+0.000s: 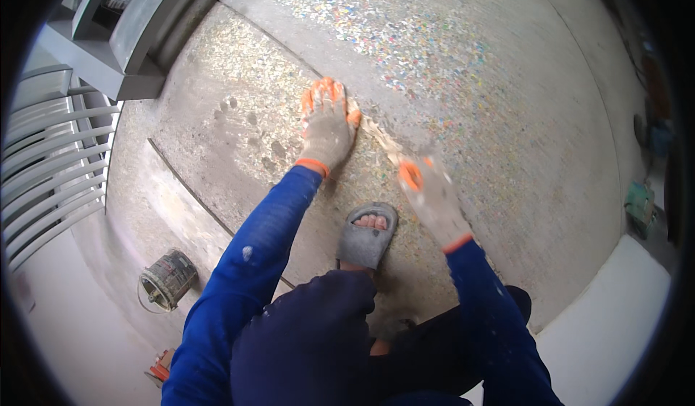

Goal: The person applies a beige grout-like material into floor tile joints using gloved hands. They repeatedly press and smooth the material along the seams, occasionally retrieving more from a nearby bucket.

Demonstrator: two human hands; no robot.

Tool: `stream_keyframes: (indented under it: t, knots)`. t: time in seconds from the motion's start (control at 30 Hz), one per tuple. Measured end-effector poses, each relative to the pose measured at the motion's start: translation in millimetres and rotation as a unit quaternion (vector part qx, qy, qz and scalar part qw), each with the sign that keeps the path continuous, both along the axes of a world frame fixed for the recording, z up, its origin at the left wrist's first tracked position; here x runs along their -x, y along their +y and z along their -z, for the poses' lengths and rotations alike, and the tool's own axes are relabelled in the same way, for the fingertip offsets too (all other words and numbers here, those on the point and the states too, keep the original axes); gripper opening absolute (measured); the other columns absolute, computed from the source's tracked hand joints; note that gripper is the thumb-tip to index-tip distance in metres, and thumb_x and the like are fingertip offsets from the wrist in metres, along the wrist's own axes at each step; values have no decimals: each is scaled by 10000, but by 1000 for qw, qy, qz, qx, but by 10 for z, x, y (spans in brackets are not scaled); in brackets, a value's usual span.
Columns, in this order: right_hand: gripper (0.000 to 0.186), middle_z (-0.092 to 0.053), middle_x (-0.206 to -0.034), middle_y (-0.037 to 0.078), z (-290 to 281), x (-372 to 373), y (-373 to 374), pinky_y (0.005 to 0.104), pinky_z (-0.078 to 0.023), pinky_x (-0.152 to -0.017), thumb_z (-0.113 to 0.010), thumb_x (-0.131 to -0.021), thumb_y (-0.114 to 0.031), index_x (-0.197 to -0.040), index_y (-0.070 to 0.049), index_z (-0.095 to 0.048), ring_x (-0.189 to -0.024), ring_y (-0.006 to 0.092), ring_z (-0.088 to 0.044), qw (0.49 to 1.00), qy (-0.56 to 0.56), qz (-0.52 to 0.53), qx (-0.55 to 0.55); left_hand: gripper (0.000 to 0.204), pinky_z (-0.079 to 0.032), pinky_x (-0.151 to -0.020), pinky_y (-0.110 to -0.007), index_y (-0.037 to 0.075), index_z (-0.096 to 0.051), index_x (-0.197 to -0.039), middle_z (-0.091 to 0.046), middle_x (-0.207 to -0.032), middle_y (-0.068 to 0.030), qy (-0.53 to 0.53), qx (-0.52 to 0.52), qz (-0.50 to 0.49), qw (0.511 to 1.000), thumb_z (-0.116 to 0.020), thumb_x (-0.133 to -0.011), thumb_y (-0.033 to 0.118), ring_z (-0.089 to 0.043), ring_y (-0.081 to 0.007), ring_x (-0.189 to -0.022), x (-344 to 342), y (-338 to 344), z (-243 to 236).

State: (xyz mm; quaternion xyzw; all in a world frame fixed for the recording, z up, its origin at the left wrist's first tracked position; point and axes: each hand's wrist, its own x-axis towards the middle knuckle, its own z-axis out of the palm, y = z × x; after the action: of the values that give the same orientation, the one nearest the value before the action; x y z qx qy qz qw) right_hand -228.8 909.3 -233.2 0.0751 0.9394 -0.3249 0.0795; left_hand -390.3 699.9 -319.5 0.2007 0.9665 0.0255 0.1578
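Note:
My left hand (327, 125), in a pale knit glove with orange fingertips, lies palm down on the flake-speckled floor (434, 66), its fingers stretched forward. A pale, ragged strip (381, 137) runs slantwise from beside its thumb to my right hand (432, 197). The right hand wears a matching glove, slightly blurred, with its fingers closed around the near end of the strip. Whether the strip is tape, paper or a caked tool is unclear. Part of its far end is hidden by the left thumb. Just below, between my arms, is my foot in a grey slide sandal (368, 234).
A grimy bucket (168, 279) with a wire handle stands at the lower left. Grey metal railings (58, 156) and a grey frame (119, 51) line the left side. Dark seams cross the floor. At the right edge sits a green object (640, 205), near a white ledge (608, 319).

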Motion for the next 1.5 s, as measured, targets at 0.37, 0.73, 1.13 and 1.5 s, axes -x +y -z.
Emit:
stream_keyframes:
  t: [0.37,0.73,1.13,1.5]
  knots:
    - [310,-689,-1007,25,-1009,-1860,1115,269,-507,-694,-714,-1043,-154,-1321,-19,-712,-836,101,-637,931,-70,274,232,914,-127,-1323,-554,-91,-179,-1669,-219,-1724,-337,23,27,-120,992,-435,-1098,575,-167,-473,-1626,-182,288,-12]
    - [366,-686,-1137,51,-1456,-2088,1085,261,-519,-805,-709,-1052,-170,-1378,-7,-681,-947,112,-640,916,-112,255,288,842,-366,-1205,-615,-38,-278,-1667,-209,-1747,-291,9,29,-279,960,-375,-1108,584,-157,-465,-1632,-37,377,-13]
    - [386,-681,-1045,28,-1460,-2280,1125,244,-490,-706,-718,-1048,-179,-1403,-34,-669,-818,87,-604,961,-15,180,209,641,-341,-1254,-518,-30,-425,-1607,-319,-1721,-256,114,-126,-209,963,-386,-1144,411,-303,-404,-1593,11,90,214]
    - [406,-666,-948,10,-1472,-2635,1197,209,-443,-588,-698,-1065,-226,-1409,-15,-660,-674,60,-558,827,-125,352,421,583,-495,-1070,-391,-64,-480,-1532,-631,-1387,-179,-22,-325,-279,903,-551,-1114,337,-632,-243,-1252,81,31,-314]
